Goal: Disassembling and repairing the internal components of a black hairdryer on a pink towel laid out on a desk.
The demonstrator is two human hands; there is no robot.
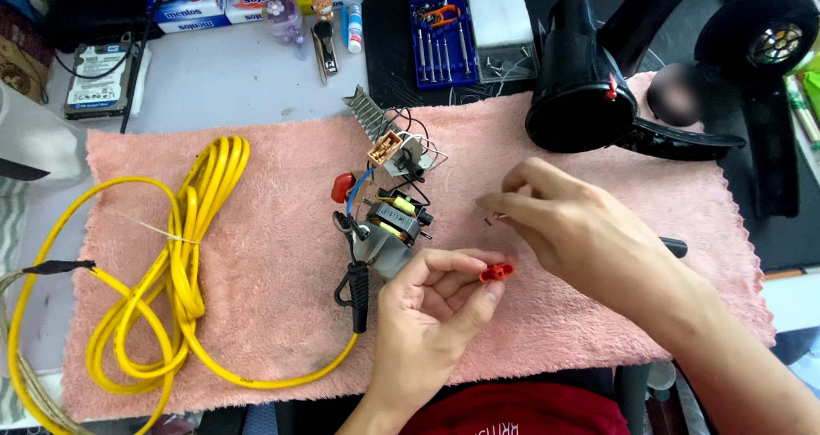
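My left hand holds a small red plastic part between thumb and fingers, low over a pink towel. My right hand hovers just right of it, fingertips pinched around something tiny near a small dark screw or spring on the towel; what it grips I cannot tell. Left of both hands lies a hair-dryer motor and heater assembly with coloured wires and a red switch, joined to a yellow cable.
A black hair-dryer shell lies at the towel's far right edge, another black dryer beyond it. A blue screwdriver set, a white block, a hard drive and candy boxes sit at the back.
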